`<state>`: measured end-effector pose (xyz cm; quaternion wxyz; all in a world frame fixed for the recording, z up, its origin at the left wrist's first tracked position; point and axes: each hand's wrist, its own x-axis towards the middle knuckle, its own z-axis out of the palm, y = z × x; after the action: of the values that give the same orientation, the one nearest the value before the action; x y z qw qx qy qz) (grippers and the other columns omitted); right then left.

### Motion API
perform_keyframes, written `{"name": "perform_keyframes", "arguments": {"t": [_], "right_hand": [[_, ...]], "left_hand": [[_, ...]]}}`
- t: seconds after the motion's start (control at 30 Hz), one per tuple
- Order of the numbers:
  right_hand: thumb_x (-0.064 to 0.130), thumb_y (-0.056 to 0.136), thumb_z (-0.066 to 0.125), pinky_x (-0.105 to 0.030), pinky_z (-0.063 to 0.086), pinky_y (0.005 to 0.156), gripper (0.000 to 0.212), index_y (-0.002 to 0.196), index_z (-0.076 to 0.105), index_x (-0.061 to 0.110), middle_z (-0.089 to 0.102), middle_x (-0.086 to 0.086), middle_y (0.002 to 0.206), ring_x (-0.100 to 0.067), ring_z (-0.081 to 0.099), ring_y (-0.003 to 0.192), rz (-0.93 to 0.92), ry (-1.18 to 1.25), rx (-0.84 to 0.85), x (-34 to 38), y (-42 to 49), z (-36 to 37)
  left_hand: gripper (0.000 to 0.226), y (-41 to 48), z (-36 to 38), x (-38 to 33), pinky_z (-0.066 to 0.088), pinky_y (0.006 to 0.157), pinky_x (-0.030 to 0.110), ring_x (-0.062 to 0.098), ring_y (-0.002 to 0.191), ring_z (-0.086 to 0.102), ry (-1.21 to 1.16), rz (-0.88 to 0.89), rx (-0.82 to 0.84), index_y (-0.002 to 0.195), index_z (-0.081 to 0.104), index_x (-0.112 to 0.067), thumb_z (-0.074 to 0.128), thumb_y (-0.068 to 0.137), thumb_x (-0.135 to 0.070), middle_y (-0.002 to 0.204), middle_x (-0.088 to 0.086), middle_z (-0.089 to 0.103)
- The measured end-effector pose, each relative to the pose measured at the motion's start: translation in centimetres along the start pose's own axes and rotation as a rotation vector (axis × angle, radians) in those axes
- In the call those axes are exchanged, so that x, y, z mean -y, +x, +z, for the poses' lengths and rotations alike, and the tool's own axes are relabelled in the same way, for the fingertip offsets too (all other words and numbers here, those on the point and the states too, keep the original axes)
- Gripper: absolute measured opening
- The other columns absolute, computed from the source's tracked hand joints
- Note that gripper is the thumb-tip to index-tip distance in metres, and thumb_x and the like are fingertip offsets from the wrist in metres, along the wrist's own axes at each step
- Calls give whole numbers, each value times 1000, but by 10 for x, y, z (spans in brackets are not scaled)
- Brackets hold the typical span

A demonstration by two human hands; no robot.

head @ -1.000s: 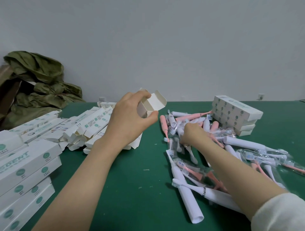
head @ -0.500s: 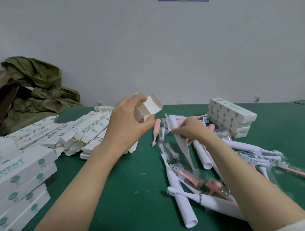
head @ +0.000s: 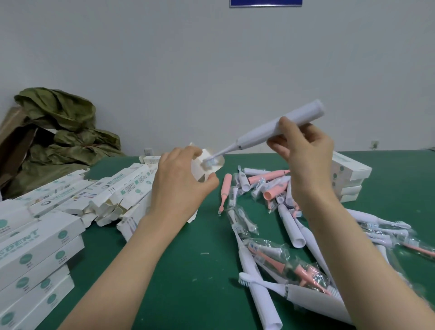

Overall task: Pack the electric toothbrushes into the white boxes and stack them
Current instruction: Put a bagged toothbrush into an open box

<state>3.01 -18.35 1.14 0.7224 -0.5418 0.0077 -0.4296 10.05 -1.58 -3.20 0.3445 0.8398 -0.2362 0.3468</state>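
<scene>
Green counter (head: 188,282) | right hand (head: 306,153) grips white electric toothbrush (head: 259,136) raised above it, long axis tilted, brush head low-left at mouth of open white box (head: 196,168) | left hand (head: 181,186) grips that box

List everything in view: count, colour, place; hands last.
open box: one, white, in the left hand
held toothbrush: one, white, in the right hand, head at the open box's mouth
loose toothbrushes: many, white and pink, some in clear wrap, heaped right of centre
far box stack: about four, white, behind the right hand
open-ended boxes: many, white, piled left of centre
near box stack: several, white with green dots, near left
cloth: one, olive green, far left by the wall
table: one, green
sign: one, blue, top edge of the wall
left hand: grips the open box
right hand: pinches the held toothbrush's handle
</scene>
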Motion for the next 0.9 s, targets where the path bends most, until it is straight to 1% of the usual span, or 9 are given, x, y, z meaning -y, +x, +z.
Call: {"name": "perform_keyframes", "arguments": {"t": [0.13,0.27,0.47,0.53,0.6,0.67,0.73,0.8,0.9], "right_hand": [[11,86,66,-25,57,73,9,93,65,6,69,-3,86,-17,70,81,53,-154,213,-12,-13,13],[14,74,79,-24,55,73,51,115,49,20,59,9,92,-7,66,73,-159,-474,269,-9,-21,14],[18,85,68,-19,44,71,5,87,72,16,64,2,92,-9,57,77,-275,-741,499,-9,-27,15],[20,86,66,-19,41,66,10,81,74,17,67,5,84,-4,55,70,-219,-752,547,-16,-27,14],[20,85,64,-19,39,59,14,75,73,15,66,11,68,0,51,58,-119,-640,353,-24,-18,9],[19,84,61,-23,39,60,21,79,69,0,62,-3,64,-9,48,58,-7,-744,219,-40,-5,-4],[18,86,58,-27,43,62,28,92,65,-9,61,-20,73,-15,45,61,175,-1018,337,-63,0,-22],[19,88,61,-33,51,66,30,96,64,-9,63,-18,77,-16,47,64,337,-1240,518,-90,-6,-31],[20,86,64,-29,41,52,23,73,50,6,49,-5,66,-19,45,59,356,-1440,629,-114,-18,-31]], "left_hand": [[47,-2,0,-13,25,70,15,10,88,48,-65,49,48,107,61,-18,61,66,-41,100,-7,61],[46,-1,-3,-17,25,65,17,9,82,47,-46,52,48,107,61,-16,68,68,-39,102,-4,63],[39,-2,-4,-21,25,62,15,11,77,46,-84,42,48,103,62,-15,70,70,-34,88,-8,59],[41,-2,-5,-20,25,63,14,11,74,44,-86,31,62,104,64,-12,72,69,-31,78,-11,52],[41,-2,-7,-18,25,62,13,10,71,40,-88,24,61,105,65,-11,75,70,-28,70,-16,44],[39,-1,-9,-15,26,61,10,5,67,37,-105,11,50,105,65,-11,75,71,-27,66,-22,40],[39,0,-10,-14,27,61,2,-3,67,43,-135,-8,45,105,65,-13,76,71,-28,65,-24,38],[39,1,-11,-13,27,63,-2,-17,66,44,-154,-17,44,105,65,-13,77,71,-28,65,-24,37],[39,2,-10,-14,28,64,-1,-14,67,43,-161,-24,60,105,65,-14,77,70,-28,66,-25,39]]}}
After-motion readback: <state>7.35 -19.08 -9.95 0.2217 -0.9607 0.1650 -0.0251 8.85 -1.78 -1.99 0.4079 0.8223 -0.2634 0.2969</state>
